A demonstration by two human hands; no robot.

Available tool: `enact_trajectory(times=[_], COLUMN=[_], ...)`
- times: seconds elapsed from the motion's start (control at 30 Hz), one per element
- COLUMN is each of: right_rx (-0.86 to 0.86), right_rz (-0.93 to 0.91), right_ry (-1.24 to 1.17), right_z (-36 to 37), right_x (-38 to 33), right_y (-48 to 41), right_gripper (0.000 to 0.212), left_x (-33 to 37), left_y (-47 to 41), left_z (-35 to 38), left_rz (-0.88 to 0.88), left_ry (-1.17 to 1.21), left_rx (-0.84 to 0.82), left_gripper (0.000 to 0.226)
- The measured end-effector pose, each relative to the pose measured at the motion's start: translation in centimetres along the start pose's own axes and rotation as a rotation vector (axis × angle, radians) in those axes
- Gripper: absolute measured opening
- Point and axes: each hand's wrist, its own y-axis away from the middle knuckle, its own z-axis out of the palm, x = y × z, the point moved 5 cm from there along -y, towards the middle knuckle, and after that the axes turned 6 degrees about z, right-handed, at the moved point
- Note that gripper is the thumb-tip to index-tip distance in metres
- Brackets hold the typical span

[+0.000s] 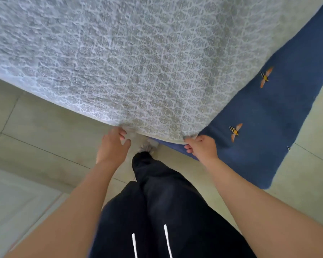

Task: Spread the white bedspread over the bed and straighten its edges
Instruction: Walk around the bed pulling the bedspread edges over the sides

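The white bedspread (138,58) with a grey floral lattice pattern covers the bed and fills the upper part of the head view; its corner hangs down toward me. My left hand (113,146) is at the hem left of the corner, fingers relaxed and spread, fingertips touching the fabric edge. My right hand (201,147) pinches the hem right of the corner, thumb on top and fingers curled under the edge. The bed itself is hidden under the cover.
A blue rug (272,116) with embroidered bees lies on the floor along the bed's right side. Pale floor tiles (45,131) spread to the left and front. My legs in dark trousers (168,202) and one light shoe (147,146) stand just before the corner.
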Motion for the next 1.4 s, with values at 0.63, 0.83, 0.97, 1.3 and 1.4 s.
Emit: enact_trajectory(times=[0.63, 0.83, 0.97, 1.3, 1.4], right_rx=[-0.159, -0.222, -0.253, -0.062, -0.162], right_rz=[-0.046, -0.105, -0.162, -0.910, -0.969], right_ry=[-0.181, 0.037, 0.123, 0.372, 0.405], right_z=[-9.1, -11.6, -14.2, -13.6, -11.3], right_x=[-5.3, -11.5, -14.1, -26.9, -31.3], right_y=[-2.2, -5.3, -7.1, -4.4, -4.5], right_gripper=[0.037, 0.040, 0.021, 0.034, 0.024], left_x=[9.9, 12.3, 14.8, 19.8, 21.4], left_y=[6.2, 3.3, 3.0, 0.5, -2.2], left_z=[14.0, 14.4, 15.4, 10.6, 6.9], left_rz=[-0.242, -0.273, -0.238, -0.107, -0.044], left_ry=[1.106, 1.161, 1.133, 1.236, 1.287], left_rx=[0.098, 0.265, 0.378, 0.643, 0.662], left_gripper=[0.037, 0.031, 0.056, 0.024, 0.042])
